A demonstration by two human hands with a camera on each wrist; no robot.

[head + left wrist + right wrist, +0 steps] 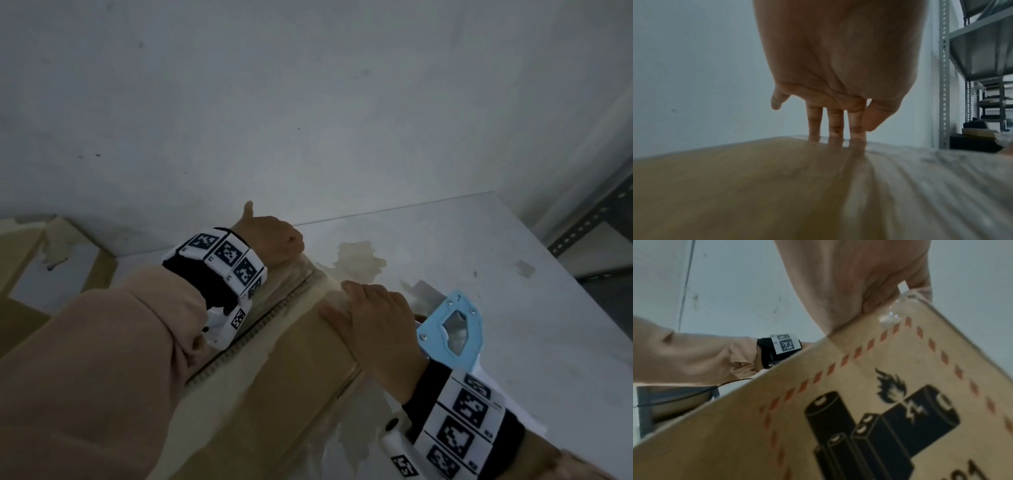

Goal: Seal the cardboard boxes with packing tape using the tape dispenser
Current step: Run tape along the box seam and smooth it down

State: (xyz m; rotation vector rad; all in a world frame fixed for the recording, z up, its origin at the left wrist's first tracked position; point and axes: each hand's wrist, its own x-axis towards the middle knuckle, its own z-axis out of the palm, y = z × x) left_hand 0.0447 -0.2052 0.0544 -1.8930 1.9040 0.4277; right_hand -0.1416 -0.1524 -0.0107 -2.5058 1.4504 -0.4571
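A brown cardboard box [291,359] lies on the white table [531,246], clear tape [291,277] running along its top seam. My left hand [274,240] is at the box's far end, thumb up. Its straight fingers [835,123] reach down over the far edge of the box [735,186] and press there. My right hand [373,315] rests flat on the box's right top edge and holds nothing. The blue tape dispenser [452,325] lies on the table just right of that hand. The box side [838,418] carries a battery print inside a red dashed border.
Another open cardboard box [34,260] stands at the far left. A grey metal shelf rack [596,219] is at the right beyond the table, with a bare wall behind. Yellowish tape residue [359,260] marks the table past the box.
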